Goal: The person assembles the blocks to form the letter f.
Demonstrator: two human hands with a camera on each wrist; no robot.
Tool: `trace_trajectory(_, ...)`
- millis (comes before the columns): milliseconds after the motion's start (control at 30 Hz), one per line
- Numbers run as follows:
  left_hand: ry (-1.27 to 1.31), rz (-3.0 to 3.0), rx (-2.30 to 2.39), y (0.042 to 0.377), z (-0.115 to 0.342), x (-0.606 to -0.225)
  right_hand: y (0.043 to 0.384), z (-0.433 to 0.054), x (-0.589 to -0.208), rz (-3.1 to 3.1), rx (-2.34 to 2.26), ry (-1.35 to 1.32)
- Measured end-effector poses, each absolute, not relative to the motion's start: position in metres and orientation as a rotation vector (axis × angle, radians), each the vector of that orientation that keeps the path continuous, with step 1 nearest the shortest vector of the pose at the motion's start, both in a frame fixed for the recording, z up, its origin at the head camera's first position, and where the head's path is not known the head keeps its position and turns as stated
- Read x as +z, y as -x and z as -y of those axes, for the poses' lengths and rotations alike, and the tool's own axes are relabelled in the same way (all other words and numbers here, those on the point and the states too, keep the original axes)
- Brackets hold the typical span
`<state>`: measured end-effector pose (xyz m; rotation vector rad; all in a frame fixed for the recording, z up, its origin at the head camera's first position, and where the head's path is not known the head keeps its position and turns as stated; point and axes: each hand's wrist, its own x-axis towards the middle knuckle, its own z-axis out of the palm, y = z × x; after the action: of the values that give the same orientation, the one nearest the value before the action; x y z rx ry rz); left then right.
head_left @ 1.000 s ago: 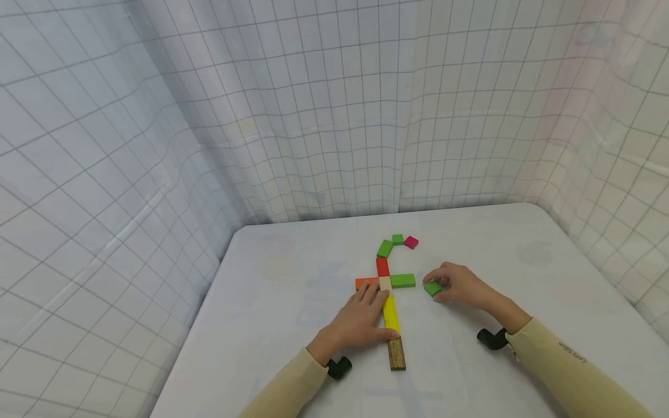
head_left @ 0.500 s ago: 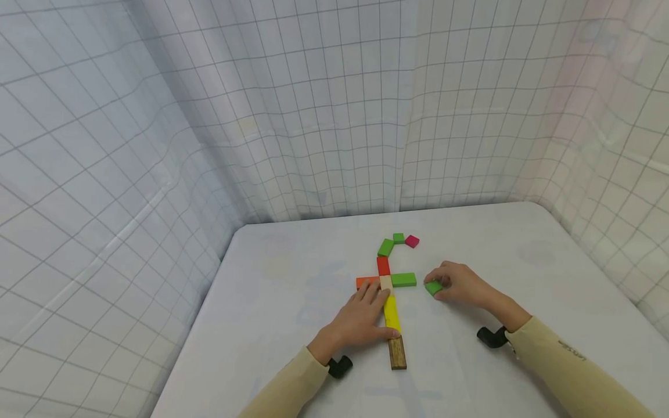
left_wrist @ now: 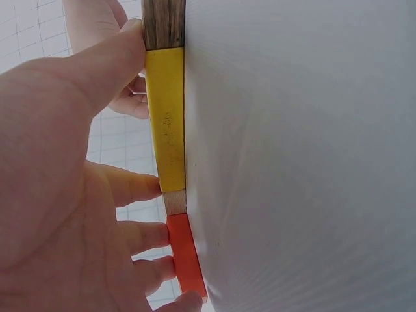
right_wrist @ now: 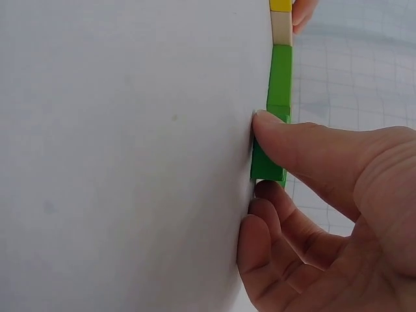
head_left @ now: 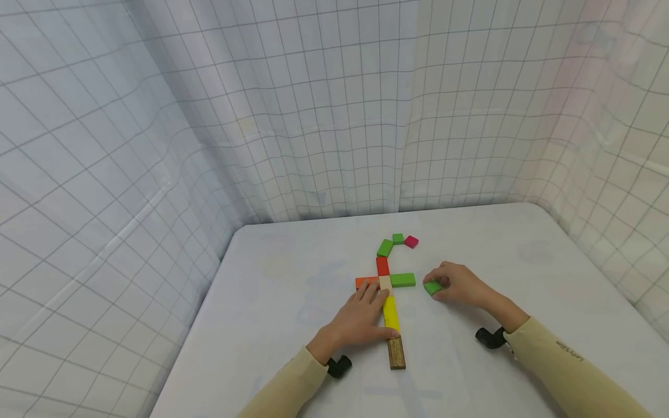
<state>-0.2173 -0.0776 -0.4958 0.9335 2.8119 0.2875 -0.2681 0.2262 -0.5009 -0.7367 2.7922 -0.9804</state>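
My right hand pinches a small green block between thumb and fingers, low at the table. In the right wrist view the thumb lies along the side of that green block. A longer green block lies just left of it. My left hand rests along the row with its fingers extended. Its thumb tip is where the yellow block meets the dark brown wooden block. Its fingertips lie by the pale wooden block and the orange block, partly covering the orange one.
Beyond the pale block lies a red block. From there a green block, a small green block and a pink block curve rightward. Grid-patterned white curtains surround the white table at back and sides.
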Motion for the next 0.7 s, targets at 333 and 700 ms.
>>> trace_trajectory(333, -0.913, -2.803, 0.311, 0.2163, 0.0782, -0.4972, 0.2665, -0.2266, -0.5046, -2.791, -1.013, 0.738)
trace_trajectory(700, -0.918, -2.814, 0.298, 0.2183, 0.0774, -0.4982, 0.2655, -0.2273, -0.5006, -2.799, -1.007, 0.757)
